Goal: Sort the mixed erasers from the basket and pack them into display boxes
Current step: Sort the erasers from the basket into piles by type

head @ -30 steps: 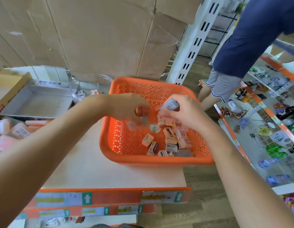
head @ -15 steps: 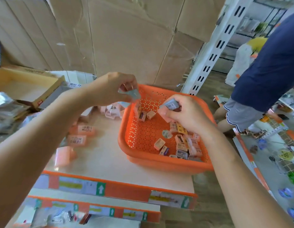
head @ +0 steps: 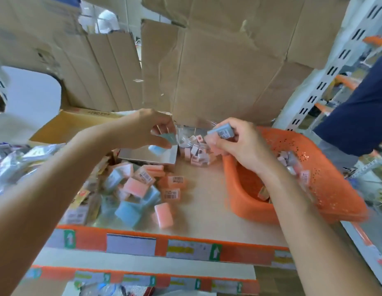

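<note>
Sorting at the shelf top, both hands raised between basket and boxes.

Our left hand pinches 1 small blue-grey eraser between thumb and fingertips, directly over the open silver display box. We judge the pinch is light and high so the piece can drop straight in. 1 pale blue eraser already lies inside that box, so like appears to go with like.

Our right hand is curled round a longer grey eraser, barcode label up, with something pink tucked beneath it. How many pink pieces, we cannot tell. The hand hangs above the near corner of the orange basket, probably holding the next pieces ready while the other hand delivers.

The basket sits at right with a scatter of small erasers lying in its bottom. A clear tub of tiny pink and white erasers stands between display box and basket. Whether it touches either, blur hides. A heap of loose pink and blue blocks lies on the shelf top in front of the box, not yet boxed. Flattened cardboard backs the shelf. Another person in navy stands at far right, well apart.

Judgement: sorting is midway. Both basket and heap need emptying.
</note>
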Tool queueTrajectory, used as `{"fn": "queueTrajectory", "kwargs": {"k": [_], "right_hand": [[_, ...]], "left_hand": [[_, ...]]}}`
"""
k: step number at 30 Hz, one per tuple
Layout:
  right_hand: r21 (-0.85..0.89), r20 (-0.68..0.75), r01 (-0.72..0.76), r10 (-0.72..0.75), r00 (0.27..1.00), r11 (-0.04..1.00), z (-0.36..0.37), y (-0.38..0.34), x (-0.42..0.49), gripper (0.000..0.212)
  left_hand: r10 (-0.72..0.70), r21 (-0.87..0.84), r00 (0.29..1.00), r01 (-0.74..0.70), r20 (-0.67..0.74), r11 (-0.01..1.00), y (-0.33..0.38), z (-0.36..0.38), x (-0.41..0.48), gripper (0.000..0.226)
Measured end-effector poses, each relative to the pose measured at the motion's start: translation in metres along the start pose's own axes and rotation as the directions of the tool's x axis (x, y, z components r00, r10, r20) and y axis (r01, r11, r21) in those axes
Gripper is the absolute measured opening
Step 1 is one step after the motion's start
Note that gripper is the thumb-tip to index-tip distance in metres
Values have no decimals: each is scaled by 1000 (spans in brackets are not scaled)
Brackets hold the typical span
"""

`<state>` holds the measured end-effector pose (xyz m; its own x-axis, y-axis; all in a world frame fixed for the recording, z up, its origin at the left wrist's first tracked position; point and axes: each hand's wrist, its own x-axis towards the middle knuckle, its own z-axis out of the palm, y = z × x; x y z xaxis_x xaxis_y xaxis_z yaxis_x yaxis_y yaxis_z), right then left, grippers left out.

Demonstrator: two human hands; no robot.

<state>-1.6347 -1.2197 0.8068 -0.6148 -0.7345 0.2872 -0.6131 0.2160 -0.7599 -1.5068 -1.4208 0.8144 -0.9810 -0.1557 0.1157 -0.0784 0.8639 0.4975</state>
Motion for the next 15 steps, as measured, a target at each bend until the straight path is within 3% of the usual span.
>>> {"fn": "queueTrajectory", "kwargs": {"k": [7,11,15], "right_hand": [[16,2,-96,96,995,995,66,-21,-11,11],[-73,-16,-133,132,991,988,92,-29,-20,35],[-54,-24,-182,180,983,982,106,-33,-32,22]], "left_hand": [[19,-73,969,-1,245,997,-45,-10,-37,24],[54,-124,917,-5,395,992,-58,-5,-51,26],[84,-61,861,-61,502,996,-62,1,-62,24]]}}
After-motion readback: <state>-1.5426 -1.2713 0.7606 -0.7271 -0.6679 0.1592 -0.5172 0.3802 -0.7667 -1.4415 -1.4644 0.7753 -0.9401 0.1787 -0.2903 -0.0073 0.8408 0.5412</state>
